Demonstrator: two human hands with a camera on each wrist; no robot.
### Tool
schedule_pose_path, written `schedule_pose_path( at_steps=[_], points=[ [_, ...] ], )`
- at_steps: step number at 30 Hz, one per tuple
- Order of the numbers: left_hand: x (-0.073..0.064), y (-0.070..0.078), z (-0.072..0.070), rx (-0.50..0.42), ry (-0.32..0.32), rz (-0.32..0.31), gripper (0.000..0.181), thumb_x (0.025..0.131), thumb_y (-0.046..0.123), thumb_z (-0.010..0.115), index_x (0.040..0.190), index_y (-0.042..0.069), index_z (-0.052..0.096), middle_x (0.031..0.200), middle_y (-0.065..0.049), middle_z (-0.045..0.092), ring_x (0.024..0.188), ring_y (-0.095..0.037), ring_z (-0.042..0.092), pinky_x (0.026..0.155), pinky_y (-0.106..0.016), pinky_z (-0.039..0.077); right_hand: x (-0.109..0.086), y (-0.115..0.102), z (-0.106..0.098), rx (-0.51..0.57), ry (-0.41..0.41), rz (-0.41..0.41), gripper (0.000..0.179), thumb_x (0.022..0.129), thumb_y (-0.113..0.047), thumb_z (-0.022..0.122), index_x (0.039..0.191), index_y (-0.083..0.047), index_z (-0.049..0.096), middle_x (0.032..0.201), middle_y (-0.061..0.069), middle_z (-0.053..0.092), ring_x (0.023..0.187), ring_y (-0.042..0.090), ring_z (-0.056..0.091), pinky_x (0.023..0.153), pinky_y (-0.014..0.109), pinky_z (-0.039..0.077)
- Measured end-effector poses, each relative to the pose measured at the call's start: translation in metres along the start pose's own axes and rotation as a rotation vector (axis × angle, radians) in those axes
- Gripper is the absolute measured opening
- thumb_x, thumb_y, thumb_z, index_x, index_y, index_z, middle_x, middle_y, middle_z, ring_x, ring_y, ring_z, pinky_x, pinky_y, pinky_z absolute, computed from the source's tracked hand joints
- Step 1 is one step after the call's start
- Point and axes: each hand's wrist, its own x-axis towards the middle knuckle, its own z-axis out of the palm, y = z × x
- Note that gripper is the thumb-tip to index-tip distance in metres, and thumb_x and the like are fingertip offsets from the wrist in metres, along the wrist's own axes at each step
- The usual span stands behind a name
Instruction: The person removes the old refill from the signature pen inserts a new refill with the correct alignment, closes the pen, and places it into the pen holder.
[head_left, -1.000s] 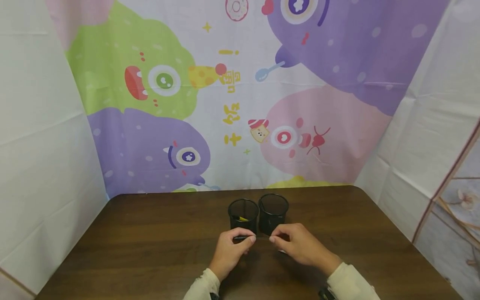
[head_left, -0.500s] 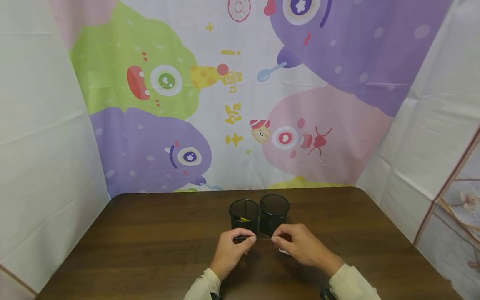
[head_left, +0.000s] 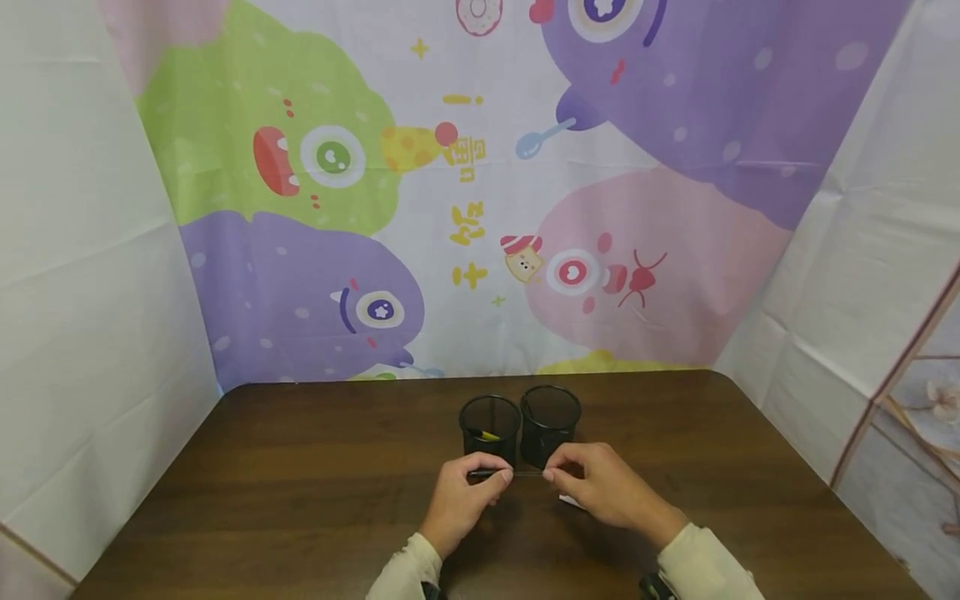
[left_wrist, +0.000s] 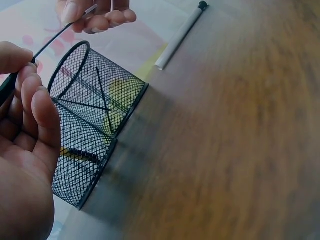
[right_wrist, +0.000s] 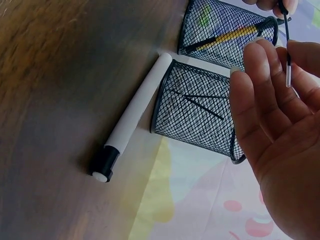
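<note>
My left hand [head_left: 461, 500] pinches the dark, thicker end of a pen refill [right_wrist: 287, 37], seen as a thin dark rod in the left wrist view. My right hand [head_left: 607, 483] pinches the refill's other end between thumb and fingertips; its pale tip pokes out past them in the right wrist view. The rod spans level between both hands, close in front of two mesh cups. On the table beneath the right hand lies a white pen barrel [right_wrist: 137, 107] with a black end, mostly hidden by that hand in the head view.
Two black mesh pen cups stand side by side on the brown table [head_left: 322, 483]. A yellow and black pen [right_wrist: 232, 35] lies in the left cup [head_left: 487, 451]; thin dark sticks show inside the right cup [right_wrist: 195, 122]. A cartoon-printed cloth [head_left: 480, 333] hangs behind.
The hands keep almost the same pose on the refill. The head view has shifted very slightly.
</note>
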Motion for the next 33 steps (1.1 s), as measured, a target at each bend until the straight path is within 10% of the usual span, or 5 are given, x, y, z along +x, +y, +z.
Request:
schedule_pose_path(
  at_steps=[7,33],
  points=[
    [-0.005,0.019,0.002,0.011,0.020,-0.021,0.007,0.088,0.005,0.074,0.093,0.000,0.075,0.080,-0.004,0.067,0.061,-0.009,0.058,0.059,-0.022,0.051,-0.002,0.003,-0.002,-0.021,0.017,-0.001,0.005,0.097,-0.024,0.069,0.092,-0.023,0.070,0.084,-0.009,0.067,0.077,0.005,0.060,0.071,0.027,0.052],
    [0.000,-0.002,0.000,-0.024,0.033,-0.018,0.010,0.087,0.012,0.078,0.093,0.005,0.076,0.079,-0.002,0.067,0.062,-0.012,0.060,0.059,-0.025,0.053,-0.015,0.009,-0.013,-0.024,0.041,0.053,0.005,0.096,-0.027,0.070,0.091,-0.026,0.069,0.082,-0.007,0.067,0.074,0.006,0.059,0.067,0.026,0.051]
  ],
)
